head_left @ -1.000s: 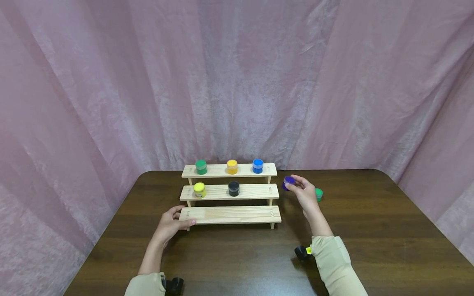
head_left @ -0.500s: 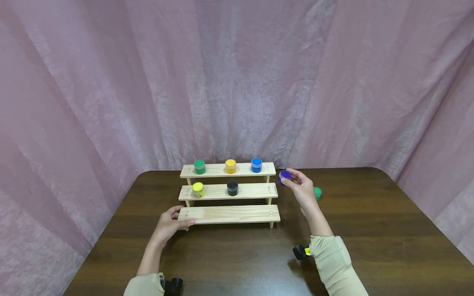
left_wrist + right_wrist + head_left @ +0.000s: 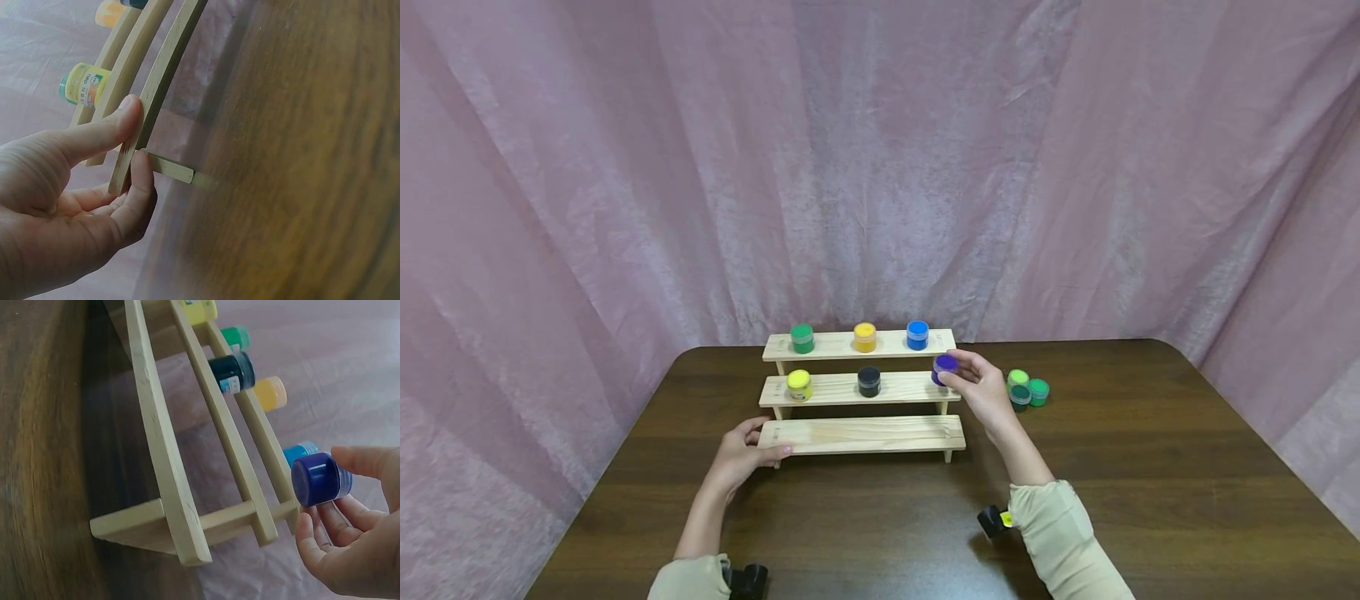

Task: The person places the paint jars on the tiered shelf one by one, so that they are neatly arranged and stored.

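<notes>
A three-step wooden rack [image 3: 861, 435] stands on the table. My left hand [image 3: 739, 457] grips the left end of its lowest shelf, thumb on top and fingers beneath, as the left wrist view shows. Between thumb and fingers my right hand [image 3: 987, 395] holds a purple paint jar [image 3: 315, 479] just above the right end of the middle shelf. That shelf carries a yellow paint jar [image 3: 799, 385] and a black paint jar [image 3: 868, 382]. On the top shelf are a green jar [image 3: 802, 338], an orange-yellow jar [image 3: 864, 337] and a blue jar [image 3: 917, 335].
Right of the rack, a light green jar [image 3: 1018, 379], a dark green jar [image 3: 1019, 397] and a green jar [image 3: 1039, 392] cluster on the brown table [image 3: 1150, 467]. A pink curtain [image 3: 880, 167] hangs behind the table's far edge.
My right hand has carried the purple jar left, from beside the rack to over the middle shelf's right end. More jars behind it now show. The left hand keeps its grip.
</notes>
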Tool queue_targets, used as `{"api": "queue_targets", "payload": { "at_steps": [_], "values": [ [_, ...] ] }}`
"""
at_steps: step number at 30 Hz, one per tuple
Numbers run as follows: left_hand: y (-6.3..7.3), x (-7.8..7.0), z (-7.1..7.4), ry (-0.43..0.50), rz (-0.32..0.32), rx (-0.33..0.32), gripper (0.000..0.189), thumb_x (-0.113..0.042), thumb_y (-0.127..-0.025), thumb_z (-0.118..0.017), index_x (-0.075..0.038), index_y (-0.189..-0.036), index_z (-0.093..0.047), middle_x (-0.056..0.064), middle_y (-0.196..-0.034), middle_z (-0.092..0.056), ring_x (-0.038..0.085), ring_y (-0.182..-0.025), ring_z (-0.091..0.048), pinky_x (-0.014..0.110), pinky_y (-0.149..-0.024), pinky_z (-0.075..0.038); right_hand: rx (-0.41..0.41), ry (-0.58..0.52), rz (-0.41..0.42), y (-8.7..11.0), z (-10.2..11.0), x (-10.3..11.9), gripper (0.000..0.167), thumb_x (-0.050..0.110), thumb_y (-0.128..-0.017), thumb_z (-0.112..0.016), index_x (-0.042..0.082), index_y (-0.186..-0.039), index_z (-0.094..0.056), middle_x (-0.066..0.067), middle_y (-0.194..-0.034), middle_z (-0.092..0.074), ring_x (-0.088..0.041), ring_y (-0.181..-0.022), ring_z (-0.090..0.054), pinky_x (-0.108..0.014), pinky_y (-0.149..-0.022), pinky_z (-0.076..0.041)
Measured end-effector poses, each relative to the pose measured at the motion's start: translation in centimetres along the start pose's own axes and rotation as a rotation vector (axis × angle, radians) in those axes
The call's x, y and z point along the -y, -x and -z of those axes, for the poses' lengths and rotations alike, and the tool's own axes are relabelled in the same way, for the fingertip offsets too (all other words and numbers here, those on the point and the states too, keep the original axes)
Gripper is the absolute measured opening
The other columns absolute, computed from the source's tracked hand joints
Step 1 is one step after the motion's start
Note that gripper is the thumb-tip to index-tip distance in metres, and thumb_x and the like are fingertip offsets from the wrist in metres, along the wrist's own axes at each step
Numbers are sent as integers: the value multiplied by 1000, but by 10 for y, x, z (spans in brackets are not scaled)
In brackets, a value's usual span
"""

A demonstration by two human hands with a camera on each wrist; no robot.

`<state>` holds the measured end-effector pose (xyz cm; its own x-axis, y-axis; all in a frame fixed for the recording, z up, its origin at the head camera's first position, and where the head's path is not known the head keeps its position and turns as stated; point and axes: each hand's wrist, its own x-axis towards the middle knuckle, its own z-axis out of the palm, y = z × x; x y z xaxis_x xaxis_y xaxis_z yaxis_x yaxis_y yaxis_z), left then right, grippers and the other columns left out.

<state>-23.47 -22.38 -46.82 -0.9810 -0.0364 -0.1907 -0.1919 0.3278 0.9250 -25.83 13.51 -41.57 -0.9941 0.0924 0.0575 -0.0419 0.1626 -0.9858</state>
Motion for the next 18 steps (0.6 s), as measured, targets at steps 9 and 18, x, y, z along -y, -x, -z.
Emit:
{"api": "queue_targets", "payload": {
  "at_steps": [9,18],
  "values": [
    [1,1,0,28,-17,7,78,-4,-79,-78,12,-142,-36,17,-99,-62,12,-68,-62,25,-65,-55,23,-7,25,-2,-15,-5,43,8,-89,-68,2,-131,-57,-22,-127,-62,-22,-111,-60,-16,-85,-49],
    [1,1,0,9,-18,2,78,-6,-79,-78,10,-142,-37,20,-102,-63,13,-68,-63,25,-67,-54,55,-10,82,-5,-20,-11,46,7,-91,-66,-4,-133,-52,-25,-137,-54,-37,-130,-51,-44,-112,-41]
  ]
}}
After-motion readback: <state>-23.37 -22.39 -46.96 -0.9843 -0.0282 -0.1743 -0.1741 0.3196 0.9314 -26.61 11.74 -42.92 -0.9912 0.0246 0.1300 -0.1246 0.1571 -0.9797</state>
